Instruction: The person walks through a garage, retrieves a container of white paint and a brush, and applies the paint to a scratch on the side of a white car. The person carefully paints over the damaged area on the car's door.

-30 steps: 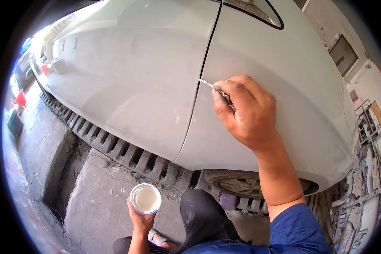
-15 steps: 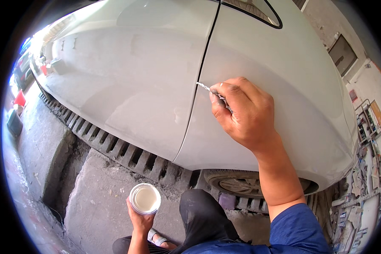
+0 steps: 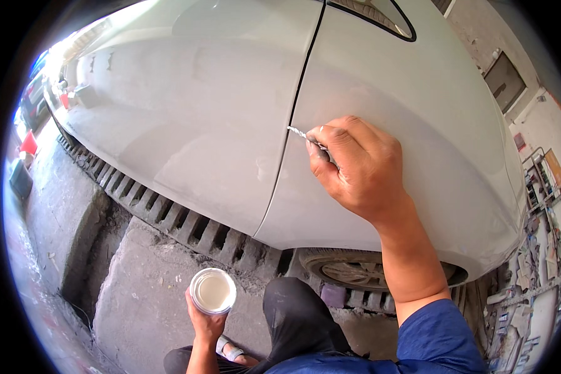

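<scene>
White along stick point(image 3: 297, 132), pinched in right grip point(image 3: 360, 165) at seam point(image 3: 283, 149); could streak panel point(image 3: 218, 112) by slipping, or spill cup point(image 3: 195, 290), clasped in left grip point(image 3: 204, 323), by tilting

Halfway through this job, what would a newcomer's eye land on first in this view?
The pale car fills most of the view, split by a dark seam near the middle. The right hand holds a thin twisted rod, its tip at that seam. Lower down, left of center, the left hand holds an open cup.
</scene>
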### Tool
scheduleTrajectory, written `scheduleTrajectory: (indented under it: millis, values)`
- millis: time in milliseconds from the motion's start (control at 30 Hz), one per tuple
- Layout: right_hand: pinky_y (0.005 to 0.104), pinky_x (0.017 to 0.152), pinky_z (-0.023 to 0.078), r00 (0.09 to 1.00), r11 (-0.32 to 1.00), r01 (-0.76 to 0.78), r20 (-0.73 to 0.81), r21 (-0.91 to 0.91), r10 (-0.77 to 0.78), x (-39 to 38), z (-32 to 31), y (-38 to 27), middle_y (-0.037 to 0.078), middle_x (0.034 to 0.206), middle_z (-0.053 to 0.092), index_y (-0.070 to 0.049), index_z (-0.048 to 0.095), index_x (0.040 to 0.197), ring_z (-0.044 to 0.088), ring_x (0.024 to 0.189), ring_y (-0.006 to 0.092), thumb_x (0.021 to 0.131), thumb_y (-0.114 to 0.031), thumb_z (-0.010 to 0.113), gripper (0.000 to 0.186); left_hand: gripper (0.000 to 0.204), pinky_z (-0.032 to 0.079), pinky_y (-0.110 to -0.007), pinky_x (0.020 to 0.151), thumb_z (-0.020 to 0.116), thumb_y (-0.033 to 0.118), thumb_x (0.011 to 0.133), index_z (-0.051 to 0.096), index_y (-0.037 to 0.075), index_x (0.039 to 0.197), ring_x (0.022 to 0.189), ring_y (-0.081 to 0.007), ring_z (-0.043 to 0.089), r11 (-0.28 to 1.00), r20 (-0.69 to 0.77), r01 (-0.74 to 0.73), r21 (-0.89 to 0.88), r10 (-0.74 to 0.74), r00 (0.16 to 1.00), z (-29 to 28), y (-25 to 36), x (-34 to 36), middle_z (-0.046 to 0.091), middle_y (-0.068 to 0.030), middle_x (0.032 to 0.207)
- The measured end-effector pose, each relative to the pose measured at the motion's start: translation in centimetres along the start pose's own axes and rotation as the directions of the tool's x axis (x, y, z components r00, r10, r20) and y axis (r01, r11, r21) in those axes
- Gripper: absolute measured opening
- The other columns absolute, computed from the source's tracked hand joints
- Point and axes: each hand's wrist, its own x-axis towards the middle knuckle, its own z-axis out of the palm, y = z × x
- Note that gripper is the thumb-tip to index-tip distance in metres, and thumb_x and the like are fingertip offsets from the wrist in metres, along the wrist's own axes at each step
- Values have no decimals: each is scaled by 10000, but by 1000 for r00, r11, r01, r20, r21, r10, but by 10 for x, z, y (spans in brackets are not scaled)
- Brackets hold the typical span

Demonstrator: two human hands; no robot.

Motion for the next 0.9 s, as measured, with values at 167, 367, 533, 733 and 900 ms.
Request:
scheduleTrajectory:
  millis: [167, 367, 533, 733, 900]
  values:
    - [305, 502, 473, 1000, 1000, 9, 25, 4, -9, 0, -1, 0, 32, 734, 600, -67, 620, 820, 599, 610, 189, 673, -35, 736, 190, 652, 467, -351, 913, 813, 117, 707, 440, 13, 1232, 1019, -241, 607, 1000, 2, 0, -7, 0, 1000, 1, 0, -1, 606, -124, 1114]
    - [313, 522, 481, 999, 1000, 18, 44, 14, -19, -1, -2, -1, 38, 729, 601, -65, 617, 818, 604, 623, 201, 656, -35, 736, 203, 654, 465, -352, 916, 814, 110, 706, 437, 15, 1231, 1023, -241, 605, 1000, 4, 10, 0, -10, 1000, 0, -1, -2, 603, -123, 1117]
    - [318, 537, 482, 999, 999, 30, 43, 18, -31, -1, -1, -1, 37, 722, 597, -67, 616, 812, 603, 624, 204, 639, -40, 738, 214, 656, 464, -353, 917, 814, 105, 703, 437, 15, 1232, 1026, -243, 605, 1000, 5, 5, 8, -5, 1000, 1, -1, -1, 602, -123, 1118]
    - [318, 542, 475, 997, 999, 34, 70, 14, -35, -1, -2, -1, 29, 709, 582, -74, 616, 809, 596, 623, 198, 621, -48, 749, 232, 657, 464, -352, 919, 812, 101, 704, 435, 14, 1235, 1029, -242, 603, 1000, 2, 3, 1, -3, 1000, 2, 0, -1, 601, -122, 1119]
    - [319, 546, 477, 997, 999, 40, 72, 13, -41, -1, -3, -2, 29, 714, 585, -74, 617, 812, 598, 628, 197, 622, -50, 753, 235, 660, 465, -351, 918, 814, 105, 703, 436, 15, 1237, 1029, -240, 603, 1000, 4, 20, -18, -20, 1000, 1, -1, -2, 600, -122, 1119]
